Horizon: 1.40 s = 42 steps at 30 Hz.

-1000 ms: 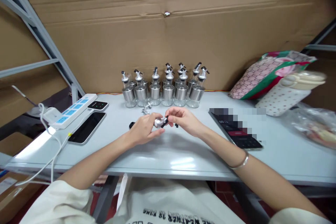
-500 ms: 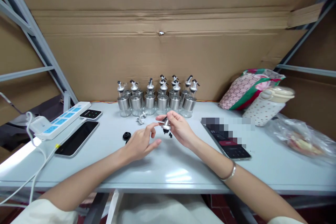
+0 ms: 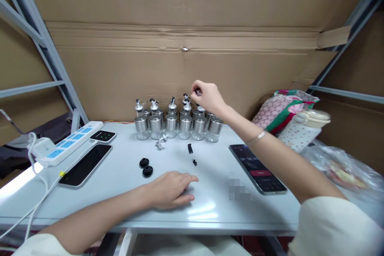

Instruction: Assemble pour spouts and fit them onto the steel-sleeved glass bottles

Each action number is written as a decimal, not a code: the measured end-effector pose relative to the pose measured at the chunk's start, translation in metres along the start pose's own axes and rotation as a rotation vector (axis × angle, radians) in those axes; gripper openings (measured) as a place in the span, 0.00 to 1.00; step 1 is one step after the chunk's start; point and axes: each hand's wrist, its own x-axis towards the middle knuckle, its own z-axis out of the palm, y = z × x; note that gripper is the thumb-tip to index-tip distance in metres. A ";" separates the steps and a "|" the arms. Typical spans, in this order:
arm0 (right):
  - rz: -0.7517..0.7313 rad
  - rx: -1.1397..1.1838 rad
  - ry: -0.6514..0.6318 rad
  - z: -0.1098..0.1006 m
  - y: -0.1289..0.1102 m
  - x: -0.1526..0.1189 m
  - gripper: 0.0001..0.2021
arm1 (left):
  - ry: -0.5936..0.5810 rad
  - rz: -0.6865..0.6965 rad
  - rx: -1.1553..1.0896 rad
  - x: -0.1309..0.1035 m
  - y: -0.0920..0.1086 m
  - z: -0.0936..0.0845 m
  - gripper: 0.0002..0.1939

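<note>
My left hand [image 3: 174, 190] rests low over the front of the table, thumb and forefinger apart, holding nothing. My right hand [image 3: 210, 97] is raised over the right end of the bottle group, fingers curled round a pourer spout [image 3: 197, 91]; only a small dark, shiny part shows. Below stand several glass bottles with steel sleeves [image 3: 185, 125], many topped by silver-and-black spouts. Two black ribbed stoppers [image 3: 146, 168] lie left of centre. Small black pieces [image 3: 190, 149] lie mid-table, with clear and silvery pieces [image 3: 161, 142] in front of the bottles.
On the left are a power strip [image 3: 72, 144], a small black device [image 3: 103, 136] and a dark phone [image 3: 85, 165]. To the right lie a phone showing a timer [image 3: 258, 170], a cream-lidded bottle [image 3: 303, 130], a patterned bag [image 3: 279, 110] and a plastic bag [image 3: 345, 168]. Cardboard stands behind.
My right hand has lifted away from the table centre, up and back over the bottles, with the spout. My left hand has moved slightly down and right, uncovering a second stopper.
</note>
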 end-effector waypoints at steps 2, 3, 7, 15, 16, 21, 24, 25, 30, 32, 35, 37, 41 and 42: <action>-0.119 -0.233 -0.161 0.010 -0.001 0.031 0.10 | -0.012 0.010 -0.006 0.000 0.000 -0.001 0.19; -0.147 -0.314 -0.251 0.017 -0.004 0.044 0.11 | -0.015 0.015 -0.005 0.000 -0.001 -0.001 0.19; -0.168 -0.423 -0.533 0.050 -0.017 0.082 0.13 | 0.003 0.035 0.018 0.000 0.000 0.000 0.20; -0.093 -0.379 -0.848 0.084 -0.013 0.104 0.16 | 0.034 0.094 0.065 0.000 -0.004 0.004 0.21; -0.084 -0.368 -0.868 0.085 -0.012 0.104 0.15 | 0.042 0.100 0.067 0.000 -0.004 0.005 0.21; -0.060 -0.328 -0.880 0.092 -0.009 0.100 0.15 | 0.051 0.118 0.057 0.000 -0.006 0.004 0.21; -0.054 -0.307 -0.827 0.088 -0.004 0.104 0.12 | 0.042 0.116 0.025 0.000 -0.006 0.004 0.21; -0.055 -0.300 -0.798 0.083 -0.002 0.108 0.11 | 0.033 0.108 0.003 0.000 -0.006 0.004 0.20; -0.069 -0.276 -0.364 0.022 -0.002 0.126 0.11 | 0.062 -0.121 -0.419 0.000 -0.008 0.006 0.29; -0.044 -0.207 -0.227 -0.011 -0.010 0.123 0.11 | 0.173 -0.253 -0.735 0.003 -0.011 0.010 0.35; -0.041 -0.064 -0.012 -0.054 -0.027 0.102 0.10 | 0.395 -0.371 -1.093 0.010 -0.018 0.015 0.37; -0.038 0.076 0.031 -0.072 -0.038 0.079 0.08 | 0.522 -0.411 -1.176 0.013 -0.022 0.017 0.34; -0.004 0.487 -0.204 -0.081 -0.052 0.027 0.03 | 0.675 -0.370 -1.093 0.012 -0.025 0.019 0.34; 0.036 0.600 -0.305 -0.079 -0.055 0.014 0.01 | 0.693 -0.347 -1.059 0.011 -0.025 0.018 0.36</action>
